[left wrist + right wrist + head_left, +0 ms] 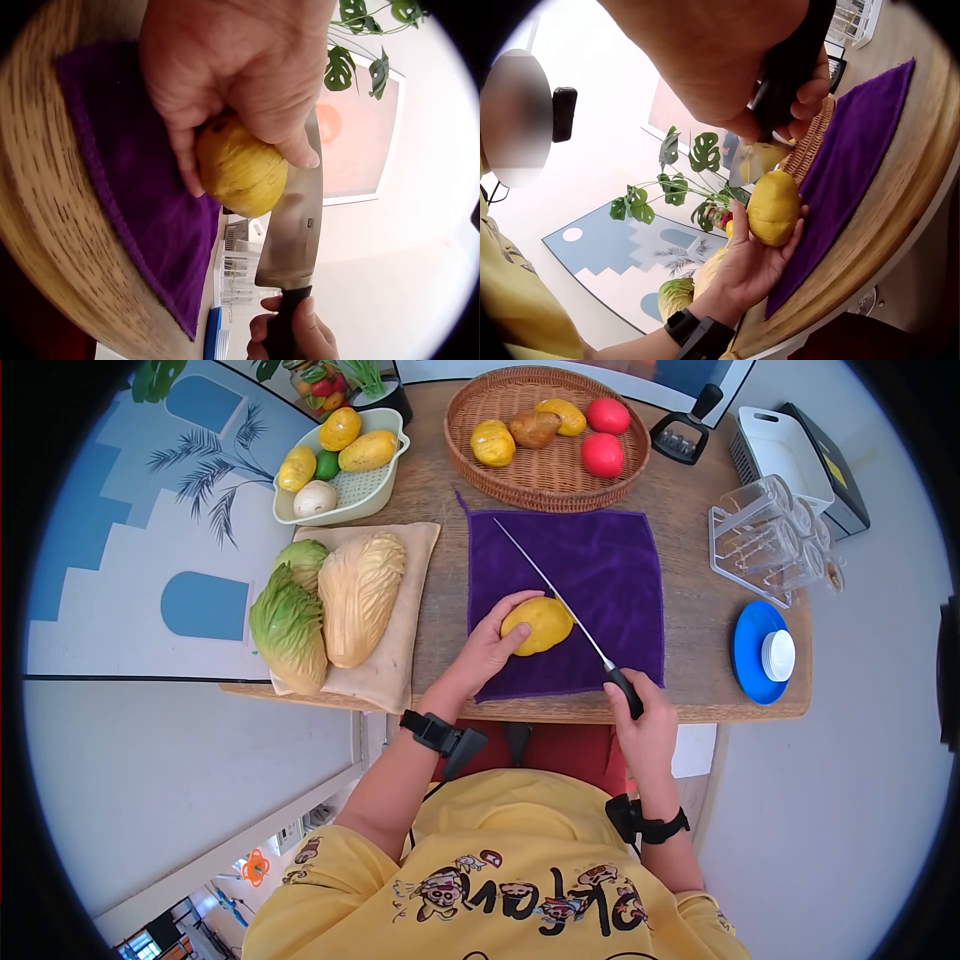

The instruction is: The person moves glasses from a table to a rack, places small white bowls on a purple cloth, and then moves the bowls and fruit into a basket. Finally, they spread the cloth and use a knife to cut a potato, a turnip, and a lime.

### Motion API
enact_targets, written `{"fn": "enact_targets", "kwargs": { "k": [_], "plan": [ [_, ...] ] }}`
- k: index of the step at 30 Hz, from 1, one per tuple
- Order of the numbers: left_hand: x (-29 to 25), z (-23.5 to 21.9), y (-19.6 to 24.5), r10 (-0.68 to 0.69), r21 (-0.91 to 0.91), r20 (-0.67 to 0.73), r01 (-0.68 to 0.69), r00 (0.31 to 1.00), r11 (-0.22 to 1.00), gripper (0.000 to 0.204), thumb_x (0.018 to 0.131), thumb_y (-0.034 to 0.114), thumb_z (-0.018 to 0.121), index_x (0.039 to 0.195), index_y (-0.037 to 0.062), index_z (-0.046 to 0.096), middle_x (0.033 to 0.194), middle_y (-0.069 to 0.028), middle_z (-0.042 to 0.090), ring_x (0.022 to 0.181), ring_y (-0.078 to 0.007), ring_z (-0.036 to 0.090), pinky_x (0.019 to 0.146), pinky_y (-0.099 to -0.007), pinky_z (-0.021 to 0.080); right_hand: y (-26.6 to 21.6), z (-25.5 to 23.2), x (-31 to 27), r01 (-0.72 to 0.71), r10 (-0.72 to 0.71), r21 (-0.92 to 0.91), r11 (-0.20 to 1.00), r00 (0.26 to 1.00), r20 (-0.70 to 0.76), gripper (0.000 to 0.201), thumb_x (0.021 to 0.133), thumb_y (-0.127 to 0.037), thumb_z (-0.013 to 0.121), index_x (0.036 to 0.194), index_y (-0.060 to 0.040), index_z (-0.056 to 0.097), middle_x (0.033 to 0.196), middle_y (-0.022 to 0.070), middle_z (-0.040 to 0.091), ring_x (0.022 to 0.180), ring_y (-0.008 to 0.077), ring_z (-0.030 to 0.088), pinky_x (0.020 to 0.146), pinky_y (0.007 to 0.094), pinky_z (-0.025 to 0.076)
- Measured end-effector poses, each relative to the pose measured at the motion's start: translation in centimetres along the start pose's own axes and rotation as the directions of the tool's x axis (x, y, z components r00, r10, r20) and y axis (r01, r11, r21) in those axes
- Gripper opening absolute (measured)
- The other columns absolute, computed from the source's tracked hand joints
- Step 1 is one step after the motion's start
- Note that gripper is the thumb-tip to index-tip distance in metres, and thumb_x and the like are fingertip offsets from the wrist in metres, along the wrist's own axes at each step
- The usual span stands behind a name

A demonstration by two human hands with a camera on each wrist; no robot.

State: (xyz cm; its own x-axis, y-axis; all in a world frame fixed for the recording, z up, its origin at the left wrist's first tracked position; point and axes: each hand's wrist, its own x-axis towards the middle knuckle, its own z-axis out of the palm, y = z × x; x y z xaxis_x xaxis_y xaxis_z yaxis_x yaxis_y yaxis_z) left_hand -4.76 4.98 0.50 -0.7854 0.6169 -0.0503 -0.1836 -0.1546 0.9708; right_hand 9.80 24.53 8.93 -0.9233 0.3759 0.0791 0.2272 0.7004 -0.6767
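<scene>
My left hand [492, 645] grips a rounded, lumpy yellow fruit [545, 628] over the purple cloth [615, 565], thumb on the near side and fingers around the far side. In my right hand [652, 728] is the black handle of a kitchen knife [294, 232]. Its broad steel blade points away and to the left, passing close along the fruit's right side. The left wrist view shows the blade upright behind the fruit, near the left thumb. From the right wrist, the fruit's skin [773, 210] looks whole, and the right hand hides part of the knife.
Chinese cabbages [362, 600] lie on a beige cloth [420, 570] at left. Behind them stands a pale green basket [360, 493] of fruit. A round wicker tray [470, 470] with more fruit is at the back. On the right are a glass rack [770, 545] and a blue plate [752, 660].
</scene>
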Motion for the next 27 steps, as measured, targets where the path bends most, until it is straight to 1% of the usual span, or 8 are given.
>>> {"fn": "enact_targets", "kwargs": {
  "k": [1, 5, 9, 13, 17, 22, 27],
  "plan": [
    [0.0, 0.0, 0.0, 0.0, 0.0, -0.001, 0.0, 1.0, 1.0, 0.059, 0.102, 0.043, 0.06, 0.148, 0.0079, 0.045, 0.138, -0.0069, 0.055, 0.127, -0.0161, 0.052, 0.109, -0.0326, 0.042, 0.0, 0.0, 0.0, 0.007, -0.007, -0.025, 1.0, 1.0, 0.0, 0.026, 0.093, -0.026, 0.072, 0.104, -0.0026, 0.07, 0.089, 0.0173, 0.071, 0.079, 0.0381, 0.068, 0.068, 0.0425, 0.053],
    [-0.1, -0.1, -0.3, -0.026, 0.004, -0.017, 0.026, 1.0, 1.0, 0.06, 0.102, 0.045, 0.059, 0.147, 0.0074, 0.045, 0.136, -0.0064, 0.057, 0.126, -0.0159, 0.054, 0.108, -0.0322, 0.043, -0.1, 0.2, -0.2, 0.034, -0.034, -0.015, 0.999, 0.999, 0.003, 0.025, 0.093, -0.025, 0.072, 0.104, -0.0023, 0.069, 0.089, 0.0171, 0.07, 0.078, 0.0377, 0.068, 0.067, 0.0423, 0.053],
    [0.0, -0.2, -0.7, -0.062, -0.006, -0.02, 0.062, 0.998, 0.998, 0.061, 0.102, 0.045, 0.059, 0.147, 0.0062, 0.045, 0.135, -0.006, 0.058, 0.125, -0.0153, 0.055, 0.108, -0.032, 0.043, -0.6, 0.5, -0.6, 0.046, -0.046, 0.029, 0.999, 0.999, 0.027, 0.025, 0.093, -0.024, 0.073, 0.103, -0.002, 0.069, 0.088, 0.0163, 0.07, 0.076, 0.0366, 0.068, 0.067, 0.042, 0.053],
    [0.0, -0.2, -0.8, -0.049, -0.001, -0.028, 0.049, 0.998, 0.999, 0.062, 0.102, 0.045, 0.06, 0.148, 0.0053, 0.044, 0.136, -0.006, 0.058, 0.127, -0.0153, 0.054, 0.108, -0.0322, 0.043, -0.7, 0.6, -0.7, 0.067, -0.07, 0.041, 0.997, 0.995, 0.066, 0.025, 0.092, -0.024, 0.073, 0.103, -0.0022, 0.069, 0.088, 0.0159, 0.07, 0.076, 0.0361, 0.068, 0.067, 0.0418, 0.053],
    [0.0, -0.2, -0.9, -0.046, 0.003, -0.023, 0.047, 0.999, 0.999, 0.062, 0.102, 0.043, 0.06, 0.148, 0.0048, 0.044, 0.137, -0.0059, 0.057, 0.128, -0.0155, 0.053, 0.109, -0.0323, 0.042, -0.7, 0.6, -0.8, 0.074, -0.078, 0.066, 0.995, 0.995, 0.059, 0.025, 0.092, -0.025, 0.073, 0.103, -0.0024, 0.069, 0.089, 0.016, 0.07, 0.077, 0.0364, 0.068, 0.067, 0.0414, 0.053],
    [-0.2, -0.1, -0.4, -0.056, 0.008, -0.018, 0.056, 0.998, 0.998, 0.059, 0.102, 0.04, 0.062, 0.147, 0.0053, 0.044, 0.136, -0.0056, 0.057, 0.128, -0.0151, 0.053, 0.11, -0.032, 0.041, 0.4, 1.0, -0.6, 0.005, -0.005, 0.061, 0.998, 1.0, -0.004, 0.025, 0.093, -0.025, 0.073, 0.104, -0.0024, 0.069, 0.089, 0.0164, 0.071, 0.078, 0.0372, 0.068, 0.068, 0.0415, 0.053],
    [-0.2, -0.1, -0.6, -0.062, 0.012, -0.035, 0.063, 0.997, 0.998, 0.058, 0.102, 0.039, 0.062, 0.146, 0.0052, 0.045, 0.135, -0.006, 0.058, 0.127, -0.0149, 0.053, 0.109, -0.0314, 0.041, 0.2, 0.9, -0.4, 0.047, -0.048, 0.049, 0.998, 0.998, 0.026, 0.025, 0.093, -0.025, 0.073, 0.103, -0.0023, 0.069, 0.088, 0.0168, 0.071, 0.078, 0.0375, 0.068, 0.068, 0.0417, 0.053]
  ]
}}
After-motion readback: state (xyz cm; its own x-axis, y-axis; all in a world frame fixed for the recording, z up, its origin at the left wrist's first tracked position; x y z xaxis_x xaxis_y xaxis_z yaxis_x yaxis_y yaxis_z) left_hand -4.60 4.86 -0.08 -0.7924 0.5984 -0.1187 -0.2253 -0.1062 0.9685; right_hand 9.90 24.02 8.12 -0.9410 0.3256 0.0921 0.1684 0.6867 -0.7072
